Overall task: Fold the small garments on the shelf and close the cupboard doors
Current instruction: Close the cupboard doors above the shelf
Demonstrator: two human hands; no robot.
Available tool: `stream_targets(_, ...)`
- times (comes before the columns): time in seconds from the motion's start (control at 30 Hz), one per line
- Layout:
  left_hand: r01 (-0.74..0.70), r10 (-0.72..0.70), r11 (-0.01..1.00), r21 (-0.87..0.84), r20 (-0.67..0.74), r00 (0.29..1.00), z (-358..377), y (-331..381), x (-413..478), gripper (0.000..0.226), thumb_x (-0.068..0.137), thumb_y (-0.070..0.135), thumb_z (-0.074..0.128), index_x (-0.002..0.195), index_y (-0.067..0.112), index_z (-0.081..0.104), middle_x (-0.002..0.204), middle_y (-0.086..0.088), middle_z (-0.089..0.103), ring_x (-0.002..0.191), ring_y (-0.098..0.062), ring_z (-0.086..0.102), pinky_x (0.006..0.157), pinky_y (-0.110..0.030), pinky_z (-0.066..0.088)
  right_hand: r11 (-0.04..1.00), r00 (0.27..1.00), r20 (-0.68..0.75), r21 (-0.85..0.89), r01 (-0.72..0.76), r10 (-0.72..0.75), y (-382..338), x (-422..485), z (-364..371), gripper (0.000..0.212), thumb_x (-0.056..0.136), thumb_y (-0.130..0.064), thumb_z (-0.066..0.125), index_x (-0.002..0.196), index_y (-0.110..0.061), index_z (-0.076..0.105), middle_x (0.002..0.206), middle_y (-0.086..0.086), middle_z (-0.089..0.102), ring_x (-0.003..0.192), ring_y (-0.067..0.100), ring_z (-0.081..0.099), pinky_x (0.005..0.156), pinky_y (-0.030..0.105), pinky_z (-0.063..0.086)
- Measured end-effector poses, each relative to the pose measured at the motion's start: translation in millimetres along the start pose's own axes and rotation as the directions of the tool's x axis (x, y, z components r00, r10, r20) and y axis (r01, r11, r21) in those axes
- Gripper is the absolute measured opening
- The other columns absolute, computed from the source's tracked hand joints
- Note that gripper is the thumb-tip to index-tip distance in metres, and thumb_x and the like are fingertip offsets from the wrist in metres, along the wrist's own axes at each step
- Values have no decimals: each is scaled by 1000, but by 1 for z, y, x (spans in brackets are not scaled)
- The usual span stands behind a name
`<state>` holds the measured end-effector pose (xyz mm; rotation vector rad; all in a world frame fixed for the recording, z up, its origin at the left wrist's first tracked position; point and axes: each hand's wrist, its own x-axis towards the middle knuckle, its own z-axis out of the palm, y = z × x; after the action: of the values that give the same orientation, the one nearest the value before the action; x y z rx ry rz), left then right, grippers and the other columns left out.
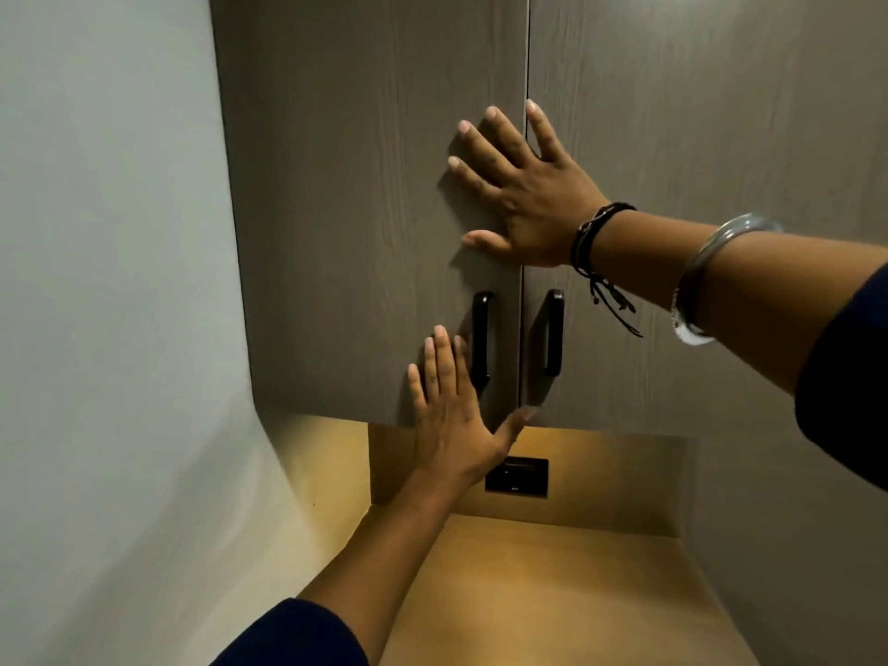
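Two grey-brown cupboard doors meet at a thin vertical seam; the left door (346,223) and the right door (696,113) both lie flush and shut. My right hand (519,189) presses flat, fingers spread, across the seam high up. My left hand (451,411) lies flat on the lower part of the left door, beside its black handle (482,343). The right door's black handle (553,331) is untouched. The shelf and the garments are hidden behind the doors.
A pale wall (110,281) runs along the left. Below the cupboard is a lit wooden niche with a counter surface (552,593) and a black socket plate (519,478) on its back panel.
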<state>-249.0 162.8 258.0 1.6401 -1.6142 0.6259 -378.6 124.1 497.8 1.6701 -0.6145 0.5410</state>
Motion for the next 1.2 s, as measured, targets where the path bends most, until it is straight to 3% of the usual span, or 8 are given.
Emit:
stream_targets(0.1,14,-16,999,30,56,998,10,3,12,122,72,92,22,149,10,-26,155,-12,-36,144,-26,-31,120,-54,-8,1000,1000,17,-24,-2,3,4,2,21,88,87,-76,1,155,-19,6,163,14,3,149,38,0,117,61,2)
stream_targets(0.27,19,-23,994,111,34,999,27,-3,22,129,67,95,22,146,7,-29,155,-17,-34,145,-32,-29,118,-56,-9,999,1000,-2,41,-24,24,1,7,40,92,86,-80,4,155,-19,5,162,16,2,148,41,0,116,63,3)
stream_targets(0.67,26,-27,994,102,9,1000,23,-1,17,128,68,95,23,153,5,-11,160,-18,-23,148,-31,-20,121,-53,-2,997,999,28,68,-25,23,1,5,33,87,88,-76,7,155,-20,6,162,16,2,148,41,1,117,61,3)
stream_targets(0.93,36,-54,988,153,112,992,18,3,20,132,65,96,20,137,4,-41,149,-20,-42,141,-33,-36,119,-53,-10,992,996,-33,97,-76,80,-5,6,42,87,88,-76,8,155,-20,7,162,17,3,148,40,0,117,59,-1)
stream_targets(1.2,15,-30,987,163,88,996,25,0,23,133,64,94,24,144,4,-30,151,-21,-38,142,-34,-33,119,-53,-11,977,982,-99,160,-142,159,-10,15,48,91,86,-80,11,154,-20,12,161,19,6,147,44,3,116,60,-1)
